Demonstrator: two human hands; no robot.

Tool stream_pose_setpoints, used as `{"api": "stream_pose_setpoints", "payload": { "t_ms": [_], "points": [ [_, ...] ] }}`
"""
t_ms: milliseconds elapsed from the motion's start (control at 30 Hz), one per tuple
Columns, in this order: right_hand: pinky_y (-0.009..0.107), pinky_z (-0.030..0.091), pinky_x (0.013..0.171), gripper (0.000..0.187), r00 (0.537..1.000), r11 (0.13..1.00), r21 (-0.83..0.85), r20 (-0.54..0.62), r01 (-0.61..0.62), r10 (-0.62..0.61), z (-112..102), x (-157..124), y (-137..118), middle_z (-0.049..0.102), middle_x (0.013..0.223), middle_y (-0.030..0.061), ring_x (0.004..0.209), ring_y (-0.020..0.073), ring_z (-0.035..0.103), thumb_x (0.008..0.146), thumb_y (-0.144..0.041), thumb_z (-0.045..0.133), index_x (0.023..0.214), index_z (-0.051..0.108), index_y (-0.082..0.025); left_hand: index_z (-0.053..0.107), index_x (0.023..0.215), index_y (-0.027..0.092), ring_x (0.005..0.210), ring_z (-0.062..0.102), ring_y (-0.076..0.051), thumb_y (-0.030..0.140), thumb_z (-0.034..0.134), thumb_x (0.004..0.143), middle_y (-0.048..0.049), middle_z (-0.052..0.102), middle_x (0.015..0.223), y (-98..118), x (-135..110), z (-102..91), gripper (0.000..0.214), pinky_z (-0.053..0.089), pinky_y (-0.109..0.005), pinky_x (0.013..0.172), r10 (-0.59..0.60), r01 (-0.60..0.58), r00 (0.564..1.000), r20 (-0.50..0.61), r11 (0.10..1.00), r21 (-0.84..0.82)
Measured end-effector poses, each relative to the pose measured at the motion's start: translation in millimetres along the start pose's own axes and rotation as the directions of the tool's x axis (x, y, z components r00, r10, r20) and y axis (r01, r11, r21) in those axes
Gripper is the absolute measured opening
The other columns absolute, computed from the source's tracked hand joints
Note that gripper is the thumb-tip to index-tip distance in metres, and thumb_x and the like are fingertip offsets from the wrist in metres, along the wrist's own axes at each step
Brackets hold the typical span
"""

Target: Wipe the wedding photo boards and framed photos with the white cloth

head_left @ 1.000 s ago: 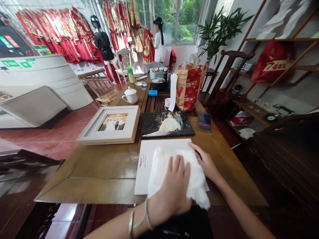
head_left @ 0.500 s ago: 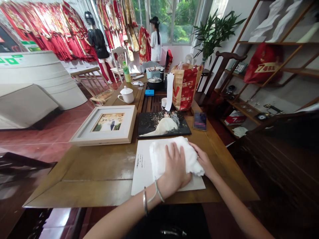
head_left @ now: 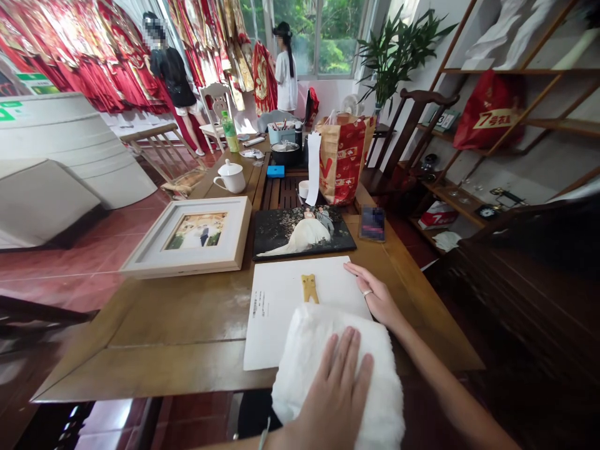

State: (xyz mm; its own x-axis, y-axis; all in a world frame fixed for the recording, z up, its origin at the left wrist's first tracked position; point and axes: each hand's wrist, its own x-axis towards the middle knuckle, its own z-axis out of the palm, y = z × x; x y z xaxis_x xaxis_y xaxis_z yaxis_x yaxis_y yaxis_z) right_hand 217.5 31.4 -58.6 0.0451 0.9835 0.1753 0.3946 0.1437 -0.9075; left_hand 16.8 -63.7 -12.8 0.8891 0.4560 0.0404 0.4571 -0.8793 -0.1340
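Observation:
My left hand (head_left: 338, 390) lies flat, fingers stretched out, on a fluffy white cloth (head_left: 319, 350) at the near edge of the wooden table (head_left: 187, 325). The cloth covers the near right corner of a white board (head_left: 281, 300) and hangs over the table edge. My right hand (head_left: 375, 297), fingers extended, rests on the right edge of the white board and wears a ring. A small tan hanger piece (head_left: 309, 287) shows on the board's upper middle.
Beyond the board lie a dark wedding photo panel (head_left: 300, 232) and a white framed photo (head_left: 192, 236). Farther back stand a white lidded cup (head_left: 229, 177), a red paper bag (head_left: 344, 156), a phone (head_left: 372, 223). Two people stand by hanging red garments. Shelves at right.
My left hand has dragged the white cloth from the board's far part toward me, over the table's near edge, uncovering the tan piece. My right hand stayed at the board's right edge.

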Motion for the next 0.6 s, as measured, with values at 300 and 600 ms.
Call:
{"api": "stream_pose_setpoints", "payload": {
  "t_ms": [300,600],
  "points": [
    [0.046,0.036,0.109,0.042,1.0,0.999,-0.047,0.02,0.01,-0.009,-4,4,3,0.063,0.129,0.0088,0.126,0.0235,0.052,0.095,-0.044,0.036,0.128,0.054,-0.024,0.024,0.146,0.001,0.141,0.006,-0.04,0.06,0.057,0.075,-0.0256,0.013,0.152,-1,20,-26.1,0.098,0.014,-0.056,0.114,-0.087,0.133,0.969,0.233,0.973,-0.191],
    [0.043,0.043,0.103,0.04,1.0,0.999,-0.026,0.02,0.021,-0.021,-4,0,3,0.061,0.131,0.0095,0.121,0.0244,0.056,0.087,-0.03,0.049,0.126,0.056,-0.023,0.021,0.145,-0.002,0.139,0.003,-0.042,0.05,0.051,0.083,-0.0278,0.011,0.151,-48,49,-36.4,0.086,0.013,-0.058,0.112,-0.336,0.403,0.893,0.3,0.894,-0.198]
  ]
}}
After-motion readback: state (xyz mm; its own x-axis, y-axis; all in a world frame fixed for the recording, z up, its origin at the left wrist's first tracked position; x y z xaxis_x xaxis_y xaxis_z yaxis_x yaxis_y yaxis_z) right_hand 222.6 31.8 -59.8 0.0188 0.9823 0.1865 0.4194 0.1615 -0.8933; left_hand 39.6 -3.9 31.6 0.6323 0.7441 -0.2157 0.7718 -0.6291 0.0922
